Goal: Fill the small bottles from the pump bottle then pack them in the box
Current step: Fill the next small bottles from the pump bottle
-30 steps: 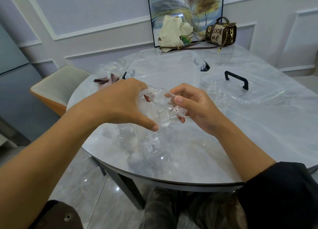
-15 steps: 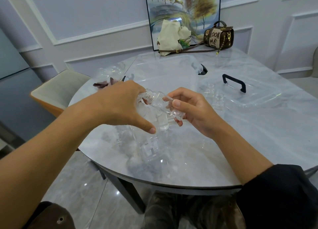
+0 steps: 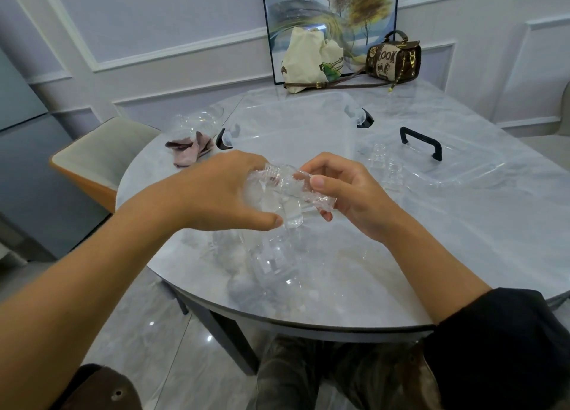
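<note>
Right hand [image 3: 348, 200] pinches a tilted small clear plastic bottle [image 3: 297, 184]; left hand [image 3: 222, 194] curls over the clear pump bottle [image 3: 273, 263].

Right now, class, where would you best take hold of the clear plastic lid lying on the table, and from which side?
Take its black handle, from above. The clear plastic lid lies flat on the grey marble table, edges low; the handle arches up, leaving a finger gap.

Clear small bottle [image 3: 293, 184] tilted above clear pump bottle [image 3: 271, 257], open box [image 3: 293, 123] behind.
</note>
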`<act>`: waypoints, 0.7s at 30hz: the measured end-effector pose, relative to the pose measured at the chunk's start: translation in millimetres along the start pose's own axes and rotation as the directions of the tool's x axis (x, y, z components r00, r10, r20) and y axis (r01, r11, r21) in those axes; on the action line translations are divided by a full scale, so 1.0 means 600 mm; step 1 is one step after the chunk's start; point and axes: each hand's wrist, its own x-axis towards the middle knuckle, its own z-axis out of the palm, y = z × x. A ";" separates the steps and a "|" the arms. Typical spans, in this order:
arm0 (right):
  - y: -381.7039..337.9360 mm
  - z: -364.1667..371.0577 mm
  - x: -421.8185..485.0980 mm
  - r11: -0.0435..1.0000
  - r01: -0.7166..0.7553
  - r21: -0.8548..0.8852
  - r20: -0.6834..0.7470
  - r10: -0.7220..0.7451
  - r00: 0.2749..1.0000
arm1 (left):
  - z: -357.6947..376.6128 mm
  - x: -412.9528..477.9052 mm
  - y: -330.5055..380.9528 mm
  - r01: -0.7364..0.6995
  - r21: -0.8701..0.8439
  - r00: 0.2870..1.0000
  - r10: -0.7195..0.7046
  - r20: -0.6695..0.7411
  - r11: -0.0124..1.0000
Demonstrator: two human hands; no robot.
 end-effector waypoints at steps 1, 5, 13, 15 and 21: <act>0.000 0.000 0.000 1.000 -0.002 0.000 -0.001 0.002 1.000 | -0.002 0.002 0.000 0.007 0.023 1.000 -0.008 0.003 1.000; -0.001 0.002 -0.001 1.000 0.002 -0.002 0.012 -0.002 1.000 | -0.012 0.010 0.002 0.016 0.105 1.000 -0.018 0.020 0.994; 0.001 0.004 0.000 1.000 0.005 0.025 -0.011 -0.004 1.000 | -0.028 0.003 0.017 0.053 0.160 0.997 -0.060 0.039 0.986; 0.002 0.004 -0.001 0.999 0.003 0.051 -0.007 -0.002 1.000 | -0.034 0.002 0.021 0.074 0.234 0.995 -0.089 0.055 0.969; 0.001 0.006 -0.003 0.999 0.003 0.054 -0.014 -0.003 1.000 | -0.045 0.002 0.037 0.143 0.312 0.982 -0.174 0.076 0.939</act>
